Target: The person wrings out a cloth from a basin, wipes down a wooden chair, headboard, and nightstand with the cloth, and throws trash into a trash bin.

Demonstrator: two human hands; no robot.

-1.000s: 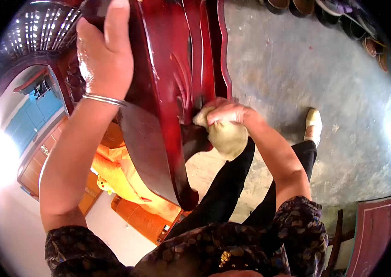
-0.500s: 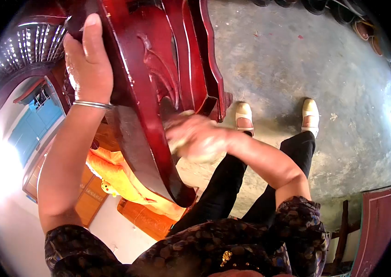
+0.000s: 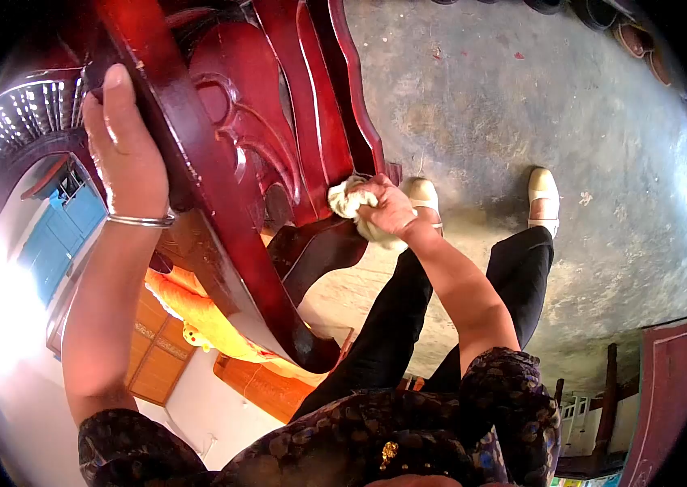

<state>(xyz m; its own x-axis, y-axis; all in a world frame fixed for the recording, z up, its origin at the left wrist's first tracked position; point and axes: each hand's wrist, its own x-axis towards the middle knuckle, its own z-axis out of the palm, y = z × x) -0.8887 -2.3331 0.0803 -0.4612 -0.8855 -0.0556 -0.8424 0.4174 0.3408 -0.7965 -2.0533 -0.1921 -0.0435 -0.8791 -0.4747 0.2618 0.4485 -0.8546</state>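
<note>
A dark red carved wooden chair or bench (image 3: 222, 73) fills the upper left, its long curved armrest (image 3: 234, 268) slanting down toward me. My left hand (image 3: 126, 154), with a silver bangle at the wrist, lies against the armrest's outer side, fingers stretched out. In my right hand (image 3: 390, 207) a bunched pale cloth (image 3: 349, 199) is gripped, at the lower edge of the red frame near the end of a curved wooden piece. Part of the cloth hangs below my fingers.
Grey concrete floor (image 3: 473, 105) lies to the right, under my pale shoes (image 3: 544, 191). Dark footwear (image 3: 595, 20) lines the far right edge. Orange fabric (image 3: 213, 312) shows beyond the armrest, and a reddish panel (image 3: 668, 390) stands at lower right.
My right hand and the cloth have moved right and slightly up, from behind the armrest to the frame's lower edge. My left hand sits lower and further left in view, still against the armrest.
</note>
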